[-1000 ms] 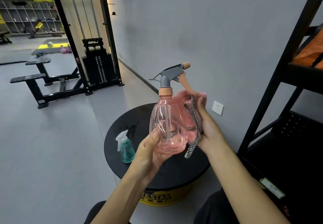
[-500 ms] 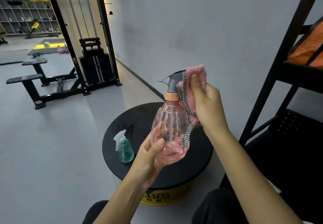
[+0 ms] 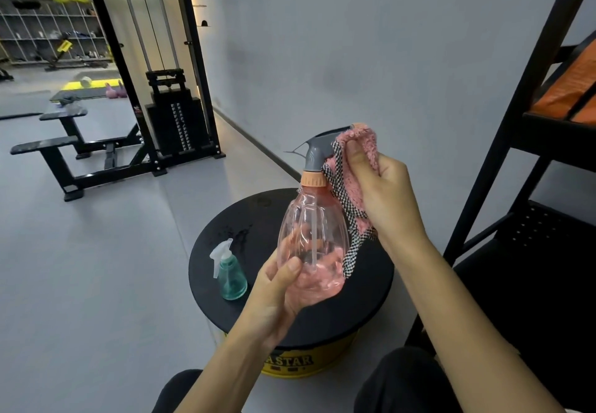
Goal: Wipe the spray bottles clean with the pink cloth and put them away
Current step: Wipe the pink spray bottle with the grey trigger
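Pink spray bottle (image 3: 311, 238): held upright in the air above the round black tabletop (image 3: 371, 287). It has a clear pink body, an orange collar and a grey trigger head (image 3: 317, 151).
Left hand (image 3: 277, 293): cups the bottle's base, with the thumb and fingers (image 3: 292, 266) curled round the lower body.
Right hand (image 3: 387, 193): clenched on the pink cloth (image 3: 353, 187), pressing it against the trigger head and neck.
Pink cloth: soft and fluffy with a checked edge, and it drapes down the bottle's far side.
Handling, judged: the bottle looks nearly empty, so it is probably light. Its thin, smooth plastic wall is likely slippery, and the trigger is the most breakable part.
Where to hold, judged: the broad lower body or the ribbed collar, not the trigger.
Green spray bottle (image 3: 230, 275): stands on the tabletop, well apart from both hands, untouched.
Black shelf rack (image 3: 503, 141): just to the right, possibly where the bottles go.
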Demonstrator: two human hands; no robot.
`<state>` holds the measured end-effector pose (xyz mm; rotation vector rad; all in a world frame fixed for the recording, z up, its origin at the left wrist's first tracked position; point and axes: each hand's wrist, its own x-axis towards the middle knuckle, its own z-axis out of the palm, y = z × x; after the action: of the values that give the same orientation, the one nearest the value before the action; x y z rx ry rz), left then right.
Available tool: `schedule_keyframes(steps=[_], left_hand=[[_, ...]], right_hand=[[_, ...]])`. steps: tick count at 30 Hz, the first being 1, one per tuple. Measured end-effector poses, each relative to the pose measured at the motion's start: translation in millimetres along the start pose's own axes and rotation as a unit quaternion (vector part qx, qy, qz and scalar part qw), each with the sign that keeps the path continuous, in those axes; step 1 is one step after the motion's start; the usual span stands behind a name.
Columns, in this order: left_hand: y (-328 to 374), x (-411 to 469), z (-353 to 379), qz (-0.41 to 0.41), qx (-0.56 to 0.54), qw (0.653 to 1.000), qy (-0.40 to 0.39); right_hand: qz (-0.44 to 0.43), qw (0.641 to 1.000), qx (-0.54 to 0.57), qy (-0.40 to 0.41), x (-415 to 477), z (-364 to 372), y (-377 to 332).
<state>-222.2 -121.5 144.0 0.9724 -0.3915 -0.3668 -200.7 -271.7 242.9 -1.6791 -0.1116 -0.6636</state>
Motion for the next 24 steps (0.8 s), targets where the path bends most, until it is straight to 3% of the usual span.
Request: schedule_keyframes(steps=[24], left_hand=[[-1.6,-0.5,-6.4,0.0,-0.006,0.999,0.046]], right_hand=[[0.016,1.0,-0.013,-0.01,-14.1,4.1,12.8]])
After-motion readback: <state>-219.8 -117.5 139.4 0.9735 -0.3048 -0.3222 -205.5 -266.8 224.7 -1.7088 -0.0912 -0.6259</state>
